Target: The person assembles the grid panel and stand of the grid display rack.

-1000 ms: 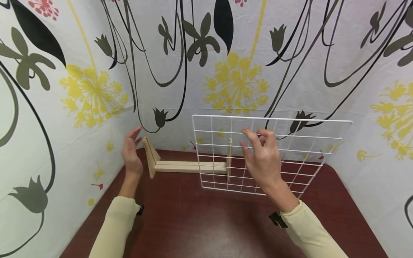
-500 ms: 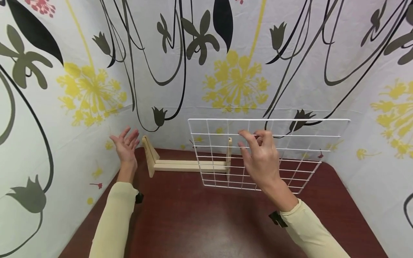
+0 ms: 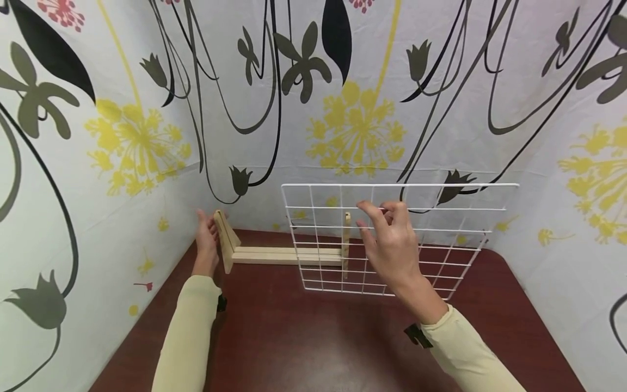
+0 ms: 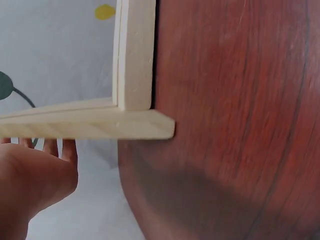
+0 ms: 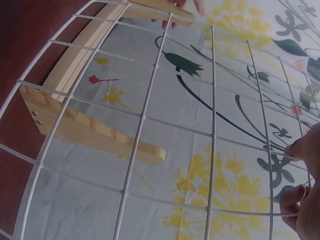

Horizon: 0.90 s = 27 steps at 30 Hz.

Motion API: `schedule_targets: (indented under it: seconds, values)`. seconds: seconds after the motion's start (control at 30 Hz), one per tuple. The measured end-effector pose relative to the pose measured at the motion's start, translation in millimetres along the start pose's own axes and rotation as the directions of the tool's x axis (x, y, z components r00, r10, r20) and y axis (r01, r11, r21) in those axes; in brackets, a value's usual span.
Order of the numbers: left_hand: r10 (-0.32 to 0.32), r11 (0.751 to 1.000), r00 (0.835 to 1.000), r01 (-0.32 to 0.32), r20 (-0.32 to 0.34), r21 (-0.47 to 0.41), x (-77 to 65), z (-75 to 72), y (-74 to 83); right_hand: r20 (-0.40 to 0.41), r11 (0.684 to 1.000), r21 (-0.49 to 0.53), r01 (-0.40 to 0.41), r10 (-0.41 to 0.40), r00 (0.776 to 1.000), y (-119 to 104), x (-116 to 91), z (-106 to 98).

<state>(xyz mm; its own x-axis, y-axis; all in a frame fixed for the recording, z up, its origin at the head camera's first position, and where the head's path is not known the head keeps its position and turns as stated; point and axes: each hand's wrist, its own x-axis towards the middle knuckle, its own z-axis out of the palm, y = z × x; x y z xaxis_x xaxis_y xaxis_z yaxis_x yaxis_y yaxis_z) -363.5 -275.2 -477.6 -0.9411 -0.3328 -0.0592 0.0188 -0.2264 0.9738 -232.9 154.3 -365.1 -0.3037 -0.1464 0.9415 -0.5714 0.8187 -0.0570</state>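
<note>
A white wire grid panel [image 3: 338, 185] is held up by my right hand [image 3: 394, 239], its bent fingers gripping the wires in the upper part of the grid. In the right wrist view, fingertips [image 5: 295, 148] curl around wires at the right edge. Behind the panel stands a pale wooden stand [image 3: 264, 255] with a low crossbar and an upright at each end. My left hand [image 3: 207, 245] is at the outer side of the left upright [image 4: 95, 127]. Its extended fingers [image 4: 69, 150] reach that upright's outer face in the left wrist view, partly hidden behind it.
The stand rests on a dark red-brown table [image 3: 294, 337] near its back edge. White cloth [image 3: 161, 136] with flowers and leaves printed on it hangs around the left, back and right sides, close behind the stand.
My left hand swung left with its palm up, then came back right to the stand's left upright. The wire panel has shifted slightly left and its top edge sits lower.
</note>
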Motion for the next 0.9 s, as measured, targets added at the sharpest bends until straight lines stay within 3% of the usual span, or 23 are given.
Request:
schedule_targets:
  seconds: [0.13, 0.23, 0.47, 0.9]
  values:
    - [0.054, 0.996, 0.998, -0.051, 0.045, -0.071, -8.2, 8.5, -4.9, 0.01, 1.0, -0.007, 0.0, 0.0, 1.0, 1, -2, -3]
    - [0.076, 0.991, 0.996, -0.072, 0.039, -0.112, -17.1, 13.6, -2.7, 0.02, 1.0, -0.007, 0.009, -0.009, 1.0, 2, -3, -5]
    - [0.035, 0.998, 0.998, -0.038, -0.051, -0.059, -18.1, 16.5, -4.2, 0.037, 1.0, -0.004, 0.019, -0.019, 0.999, 5, -5, -7]
    - [0.06, 0.995, 0.996, -0.066, -0.066, -0.08, -28.1, 34.7, -4.5, 0.004, 0.999, 0.012, -0.029, 0.029, 1.0, 11, 0, -13]
